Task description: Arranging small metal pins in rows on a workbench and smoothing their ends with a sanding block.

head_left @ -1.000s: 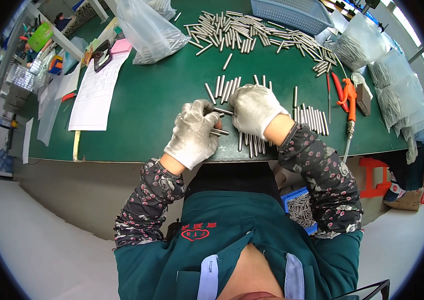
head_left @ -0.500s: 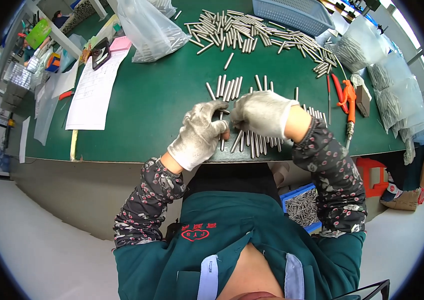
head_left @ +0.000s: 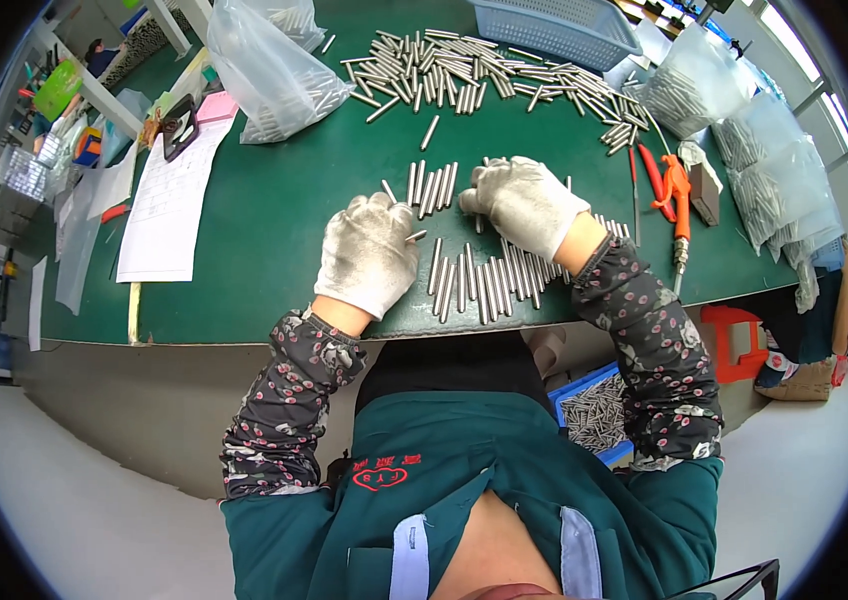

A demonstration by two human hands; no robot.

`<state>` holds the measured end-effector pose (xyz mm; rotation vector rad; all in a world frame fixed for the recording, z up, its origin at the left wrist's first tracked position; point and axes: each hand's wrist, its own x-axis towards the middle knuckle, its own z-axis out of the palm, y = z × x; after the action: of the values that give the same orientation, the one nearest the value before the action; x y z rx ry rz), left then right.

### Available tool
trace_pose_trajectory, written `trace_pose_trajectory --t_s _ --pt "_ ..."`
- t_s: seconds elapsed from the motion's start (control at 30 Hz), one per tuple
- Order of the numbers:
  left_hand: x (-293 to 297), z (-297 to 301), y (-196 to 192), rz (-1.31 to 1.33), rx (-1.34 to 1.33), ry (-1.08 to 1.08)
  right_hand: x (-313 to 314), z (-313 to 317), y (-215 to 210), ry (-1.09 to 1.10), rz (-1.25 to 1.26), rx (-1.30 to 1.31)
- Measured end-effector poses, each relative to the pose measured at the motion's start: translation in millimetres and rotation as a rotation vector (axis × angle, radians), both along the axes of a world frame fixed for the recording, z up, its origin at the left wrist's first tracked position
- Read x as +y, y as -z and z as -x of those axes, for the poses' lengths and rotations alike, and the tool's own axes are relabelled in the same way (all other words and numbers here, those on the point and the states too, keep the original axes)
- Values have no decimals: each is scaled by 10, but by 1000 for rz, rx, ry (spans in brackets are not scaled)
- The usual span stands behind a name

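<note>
My left hand [head_left: 369, 255], in a grey-white work glove, is closed near the table's front edge. One short metal pin [head_left: 417, 236] sticks out from its right side, and another lies by its fingertips. Further right, my gloved right hand [head_left: 524, 205] has its fingers curled down, with the end of a metal pin [head_left: 479, 224] showing under the fingertips; its grip is partly hidden. Between and beyond the hands lies a small row of upright-pointing pins [head_left: 432, 190]. A longer row of pins [head_left: 484, 285] lies side by side nearer me, running partly under my right hand.
On the green table [head_left: 274, 240], a large pile of pins [head_left: 444, 70] lies below a blue basket [head_left: 559, 30]. Bags of pins [head_left: 279, 85] stand left and right. An orange air gun [head_left: 679, 195] and red-handled tools lie right; papers [head_left: 164, 215] and a phone [head_left: 180, 128] left.
My hands have drawn apart: the left has moved left and closed more, the right has lifted away from the near row, uncovering more pins. The whole view has shifted slightly.
</note>
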<state>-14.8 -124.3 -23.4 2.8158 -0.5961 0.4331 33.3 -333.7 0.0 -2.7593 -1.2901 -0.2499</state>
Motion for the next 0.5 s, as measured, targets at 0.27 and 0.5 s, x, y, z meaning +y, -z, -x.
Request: trace_pose_trajectory --t_s 0.27,0.5 --pt "-94 316 -154 265 604 -56 -305 83 -258 35 -254 -81" --pt "-172 262 111 135 97 548 -1221 651 -206 416 -323 -117"
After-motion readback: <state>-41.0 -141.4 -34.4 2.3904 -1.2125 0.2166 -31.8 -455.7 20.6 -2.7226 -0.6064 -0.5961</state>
